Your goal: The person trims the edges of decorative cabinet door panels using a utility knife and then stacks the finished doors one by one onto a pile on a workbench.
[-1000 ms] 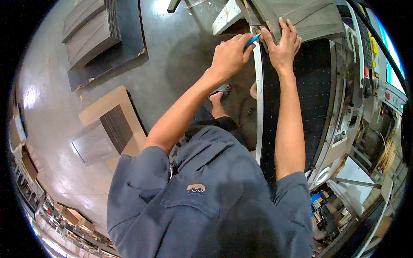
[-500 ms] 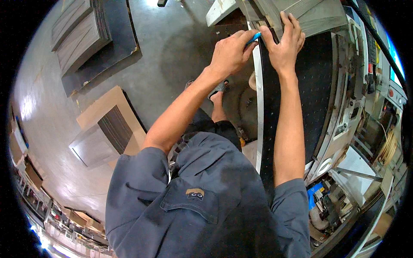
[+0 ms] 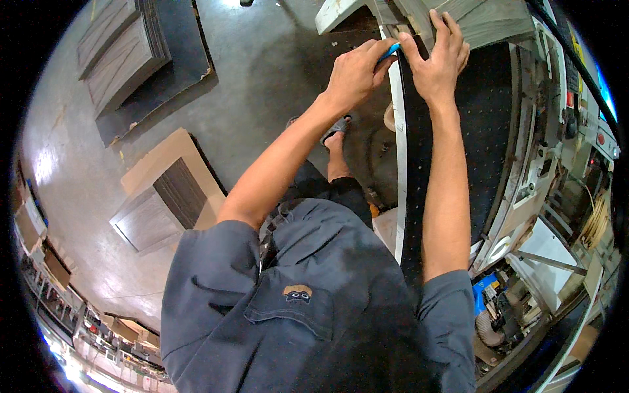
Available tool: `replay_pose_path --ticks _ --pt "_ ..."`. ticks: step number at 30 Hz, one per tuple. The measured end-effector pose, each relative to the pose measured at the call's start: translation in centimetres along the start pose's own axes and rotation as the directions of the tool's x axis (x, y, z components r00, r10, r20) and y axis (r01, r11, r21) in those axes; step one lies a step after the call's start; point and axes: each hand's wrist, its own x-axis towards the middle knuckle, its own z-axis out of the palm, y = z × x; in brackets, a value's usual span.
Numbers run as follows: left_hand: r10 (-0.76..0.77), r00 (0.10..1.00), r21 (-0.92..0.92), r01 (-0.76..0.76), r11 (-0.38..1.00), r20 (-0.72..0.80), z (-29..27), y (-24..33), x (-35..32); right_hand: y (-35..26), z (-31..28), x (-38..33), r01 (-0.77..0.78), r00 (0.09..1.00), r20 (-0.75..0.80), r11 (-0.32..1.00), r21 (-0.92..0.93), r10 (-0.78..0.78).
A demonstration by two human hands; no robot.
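At the far end of the bench, my left hand (image 3: 354, 75) is closed around a slim bright-blue tool (image 3: 391, 50). Only a short piece of it shows between the fingers, so its kind cannot be made out. My right hand (image 3: 438, 65) is open just to the right, its thumb close to the blue tool. Its fingers are stretched out at the near edge of a grey wood-grain board (image 3: 498, 25), and they seem to touch it. The board lies over the far end of a black dotted bed (image 3: 488, 137).
A white rail (image 3: 398, 150) edges the bed on my side. Machine parts with a control panel (image 3: 604, 139) line the right. On the floor to the left are stacked grey boards (image 3: 121, 59) on a dark sheet, and another stack (image 3: 147, 219) on cardboard (image 3: 171, 145).
Both hands stay near the board's edge, shifted very slightly. The blue tool has tilted a little and sits slightly higher, close to the right thumb. The view has moved slightly.
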Motion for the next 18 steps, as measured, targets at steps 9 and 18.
replay_pose_path --ticks 9,18 --pt "-0.186 0.983 0.229 0.179 0.957 0.009 1.2 -3.3 -2.3 0.0 0.3 0.3 -0.025 1.000 -0.012 0.999 -0.030 0.025" --pt "-0.390 0.919 0.209 0.395 0.895 -0.068 -3.1 -4.2 -13.0 -0.4 1.1 0.4 -0.082 0.994 -0.083 0.993 -0.081 0.075"
